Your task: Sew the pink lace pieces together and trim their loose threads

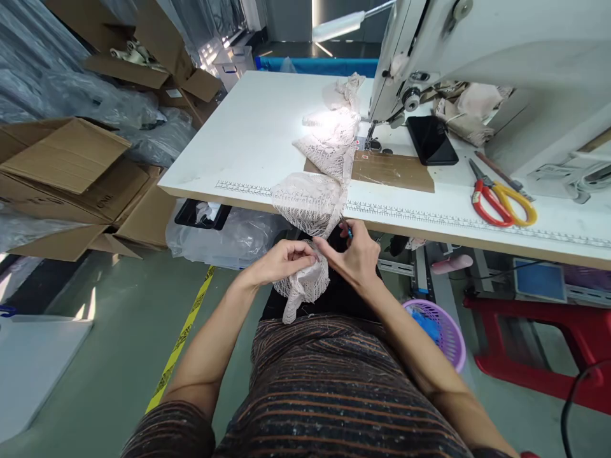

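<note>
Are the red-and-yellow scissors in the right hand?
No, the scissors lie on the table, well apart from the right hand.

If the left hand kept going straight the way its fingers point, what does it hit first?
Beyond the lace in its fingers, the left hand would probably meet the right hand, though depth is unclear from this single view.

Sewing machine (477, 57) runs past top and right edges; red stool (548, 316), past the right. Right hand (357, 256) hides most of a blue-marked tool (350, 233); type unclear. Glare washes out part of the lace (329, 156).
</note>
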Motion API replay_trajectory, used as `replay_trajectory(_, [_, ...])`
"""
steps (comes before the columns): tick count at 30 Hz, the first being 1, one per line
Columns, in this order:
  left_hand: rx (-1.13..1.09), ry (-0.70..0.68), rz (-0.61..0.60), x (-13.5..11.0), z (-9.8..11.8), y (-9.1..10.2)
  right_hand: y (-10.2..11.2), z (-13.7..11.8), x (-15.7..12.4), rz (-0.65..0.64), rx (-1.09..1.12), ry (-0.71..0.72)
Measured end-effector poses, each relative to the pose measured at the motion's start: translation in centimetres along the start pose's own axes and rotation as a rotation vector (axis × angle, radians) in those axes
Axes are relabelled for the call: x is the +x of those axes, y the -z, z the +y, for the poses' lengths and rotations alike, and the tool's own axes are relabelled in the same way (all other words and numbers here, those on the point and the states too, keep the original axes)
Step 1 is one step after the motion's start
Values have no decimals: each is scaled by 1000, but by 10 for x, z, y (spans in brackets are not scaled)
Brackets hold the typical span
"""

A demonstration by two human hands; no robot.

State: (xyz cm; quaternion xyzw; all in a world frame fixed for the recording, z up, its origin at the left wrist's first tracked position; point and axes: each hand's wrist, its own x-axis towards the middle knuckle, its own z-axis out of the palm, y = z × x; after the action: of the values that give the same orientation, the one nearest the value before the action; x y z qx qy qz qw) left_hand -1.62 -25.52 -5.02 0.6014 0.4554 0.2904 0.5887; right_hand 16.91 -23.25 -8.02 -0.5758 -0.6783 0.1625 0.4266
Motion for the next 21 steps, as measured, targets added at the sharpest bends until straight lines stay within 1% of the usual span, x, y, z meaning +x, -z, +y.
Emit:
replay_trajectory(2, [46, -31, -4, -3, 3, 2, -8, -11, 8, 89, -80, -30])
replay_trajectory(4, [111, -57, 21, -8, 7, 6, -11, -18, 16, 97, -103, -76])
replay_trajectory(5, [146, -71, 53, -11, 10, 8, -9, -20, 18, 90, -98, -97])
replay_trajectory(7, [200, -117, 158, -15, 16, 13, -2, -20, 18, 73, -40, -142])
replay_trajectory(9, [222, -197, 305, -14, 20, 18, 8, -18, 13, 28, 112, -204])
replay_trajectory(12, [243, -335, 546, -6, 22, 21, 25, -18, -3, -103, 412, -291])
replay_trajectory(13, [252, -364, 598, -2, 22, 20, 30, -19, -10, -152, 494, -299])
replay_trajectory(14, [257, -379, 619, 2, 20, 19, 35, -20, -18, -205, 559, -292])
replay_trajectory(15, [253, -378, 606, 7, 18, 17, 40, -22, -26, -254, 615, -279])
replay_trajectory(16, [237, -365, 560, 11, 16, 14, 44, -23, -34, -316, 671, -269])
replay_trajectory(17, [210, -340, 490, 16, 12, 11, 47, -25, -41, -365, 717, -261])
replay_trajectory(19, [126, -262, 304, 23, 4, 1, 52, -26, -53, -444, 777, -255])
replay_trajectory(21, [5, -207, 113, 29, -3, -9, 54, -25, -59, -488, 792, -253])
